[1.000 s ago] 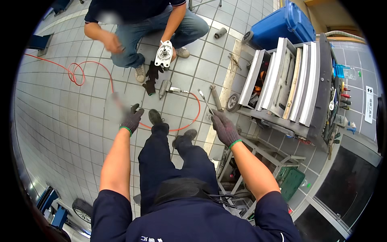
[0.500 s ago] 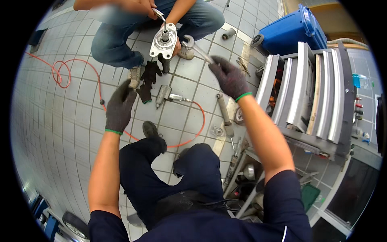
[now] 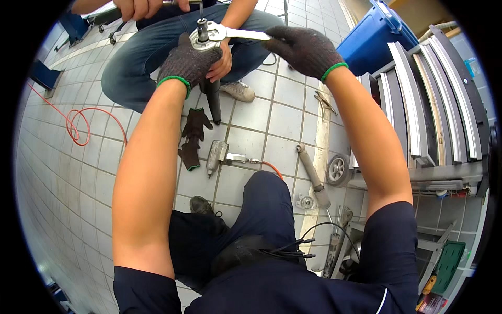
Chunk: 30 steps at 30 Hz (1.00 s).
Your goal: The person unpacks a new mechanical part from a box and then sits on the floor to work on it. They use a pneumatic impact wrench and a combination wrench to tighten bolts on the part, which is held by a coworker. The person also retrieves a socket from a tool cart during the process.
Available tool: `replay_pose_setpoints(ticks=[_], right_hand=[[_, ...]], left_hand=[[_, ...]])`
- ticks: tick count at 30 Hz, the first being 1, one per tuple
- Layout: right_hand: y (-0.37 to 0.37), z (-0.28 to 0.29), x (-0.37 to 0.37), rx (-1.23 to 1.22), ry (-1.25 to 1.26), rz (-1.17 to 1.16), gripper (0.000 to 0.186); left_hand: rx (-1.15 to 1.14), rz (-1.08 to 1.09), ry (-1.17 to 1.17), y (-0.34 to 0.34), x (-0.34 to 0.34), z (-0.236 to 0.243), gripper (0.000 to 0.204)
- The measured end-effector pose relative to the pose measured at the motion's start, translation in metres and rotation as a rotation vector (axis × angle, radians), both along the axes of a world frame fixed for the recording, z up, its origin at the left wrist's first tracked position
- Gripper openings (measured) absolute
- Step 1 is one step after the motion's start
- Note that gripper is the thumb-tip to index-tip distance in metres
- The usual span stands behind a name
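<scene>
My gloved right hand [image 3: 309, 53] is closed on the handle end of a wrench [image 3: 244, 34]. The wrench's head lies around or against the nut [image 3: 202, 30] on top of a shock absorber [image 3: 211, 99]. My gloved left hand [image 3: 187, 64] grips the metal mounting flange [image 3: 206, 46], partly covering it. Opposite me, a co-worker's hand [image 3: 225, 63] steadies the same part from the right. The co-worker's other hand [image 3: 138, 8] holds a tool with a thin shank [image 3: 201, 9] set into the top of the shaft.
On the tiles lie dark gloves [image 3: 194, 137], an air impact wrench [image 3: 217, 156] with an orange hose [image 3: 273, 170], and another shock absorber [image 3: 314, 172]. A wheeled tool cart [image 3: 418, 175] with opened drawers stands at my right, near a blue bin [image 3: 374, 31].
Both my hands have moved forward to the shock absorber. My left hand has taken hold of the flange; the wrench in my right hand has reached the nut.
</scene>
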State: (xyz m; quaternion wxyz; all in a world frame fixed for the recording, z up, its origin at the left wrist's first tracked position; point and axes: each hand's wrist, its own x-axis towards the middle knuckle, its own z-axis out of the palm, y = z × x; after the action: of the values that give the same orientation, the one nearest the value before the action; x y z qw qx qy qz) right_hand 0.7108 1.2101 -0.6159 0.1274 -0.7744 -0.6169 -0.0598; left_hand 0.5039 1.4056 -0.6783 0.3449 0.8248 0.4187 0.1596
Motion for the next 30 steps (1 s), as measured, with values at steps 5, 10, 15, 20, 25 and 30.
replay_pose_setpoints(ticks=[5,10,15,20,25,30], right_hand=[[-0.013,0.024,0.009,-0.156,-0.136,-0.028,0.052],[0.009,0.043,0.02,-0.19,-0.059,-0.054,0.048],[0.025,0.049,0.043,-0.207,-0.058,-0.014,0.047],[0.053,0.042,0.072,-0.161,-0.106,0.078,0.048],[0.086,0.042,0.092,-0.144,-0.233,0.391,0.048],[0.086,0.028,0.078,-0.206,-0.076,0.306,0.05]], left_hand=[[0.075,-0.003,0.113,-0.004,0.008,0.017,0.075],[0.245,0.014,0.236,-0.006,0.027,0.029,0.071],[0.444,-0.016,0.264,-0.016,0.031,0.017,0.077],[0.566,-0.015,0.246,-0.02,0.029,0.012,0.079],[0.595,0.005,0.183,-0.019,0.026,0.005,0.076],[0.545,0.009,0.164,-0.021,0.022,0.004,0.073]])
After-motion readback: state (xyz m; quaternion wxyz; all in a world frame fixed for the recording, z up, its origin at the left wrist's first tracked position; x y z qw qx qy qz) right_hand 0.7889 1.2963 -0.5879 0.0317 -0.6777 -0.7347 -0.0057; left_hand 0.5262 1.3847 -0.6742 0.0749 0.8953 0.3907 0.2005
